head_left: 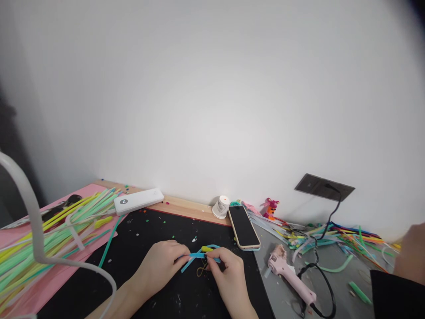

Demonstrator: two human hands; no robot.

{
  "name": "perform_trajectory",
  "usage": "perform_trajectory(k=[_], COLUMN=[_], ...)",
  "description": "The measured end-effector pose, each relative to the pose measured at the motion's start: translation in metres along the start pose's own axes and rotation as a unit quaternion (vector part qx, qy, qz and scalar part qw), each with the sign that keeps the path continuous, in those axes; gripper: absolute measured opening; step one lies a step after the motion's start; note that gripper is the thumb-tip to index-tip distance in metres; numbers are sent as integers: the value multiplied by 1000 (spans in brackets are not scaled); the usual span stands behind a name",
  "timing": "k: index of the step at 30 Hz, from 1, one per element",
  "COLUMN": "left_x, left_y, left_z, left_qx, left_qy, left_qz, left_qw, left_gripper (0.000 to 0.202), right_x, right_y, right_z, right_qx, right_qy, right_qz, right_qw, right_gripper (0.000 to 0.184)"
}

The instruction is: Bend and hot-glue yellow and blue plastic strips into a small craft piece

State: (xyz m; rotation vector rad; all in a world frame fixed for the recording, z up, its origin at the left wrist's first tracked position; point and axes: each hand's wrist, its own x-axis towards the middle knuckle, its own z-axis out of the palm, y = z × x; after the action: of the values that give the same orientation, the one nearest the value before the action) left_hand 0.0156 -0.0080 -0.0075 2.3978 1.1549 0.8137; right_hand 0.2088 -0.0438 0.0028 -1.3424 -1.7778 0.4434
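Observation:
My left hand (163,265) is closed, with thumb and index finger pinching one end of a blue pipe cleaner (197,255) over the black mat (139,239). Opposite it, my right hand (229,275) pinches the same blue strip near its other part. A short yellow piece (206,249) lies against the blue one at the right fingertips. Below those fingers hangs a thin tan loop (200,270); whether it is tied to the blue piece I cannot tell. The fingers partly cover the joined pieces.
Left are bundled pipe cleaners (83,217) on pink paper, a white power bank (139,200) and a white cable (36,221). Toward the wall stand a paper cup (221,207) and phone (245,226). A pink glue gun (292,274) lies right, near another person's black sleeve (396,292).

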Motion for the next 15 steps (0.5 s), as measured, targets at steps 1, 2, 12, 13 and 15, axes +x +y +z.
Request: perform_trajectory(k=[1,2,12,13,15], left_x=[0,0,0,0,0], left_y=[0,1,5,5,6], left_z=[0,-1,2,3,3], left_qx=[-1,-1,9,8,2], left_qy=[-1,-2,-16,-15,-15], left_qz=[1,4,22,23,28], left_qw=[1000,1000,1000,1000,999], left_gripper=[30,29,31,30,29], right_x=[0,0,-2,-3,-3], right_y=[0,0,0,0,-1], right_z=[0,0,6,6,6], right_qx=[0,0,-1,0,1], right_qy=[0,-1,-16,-15,-15], right_qz=[0,-1,-18,-19,-19], right_qw=[1000,1000,1000,1000,1000], right_gripper=[15,15,15,15,16])
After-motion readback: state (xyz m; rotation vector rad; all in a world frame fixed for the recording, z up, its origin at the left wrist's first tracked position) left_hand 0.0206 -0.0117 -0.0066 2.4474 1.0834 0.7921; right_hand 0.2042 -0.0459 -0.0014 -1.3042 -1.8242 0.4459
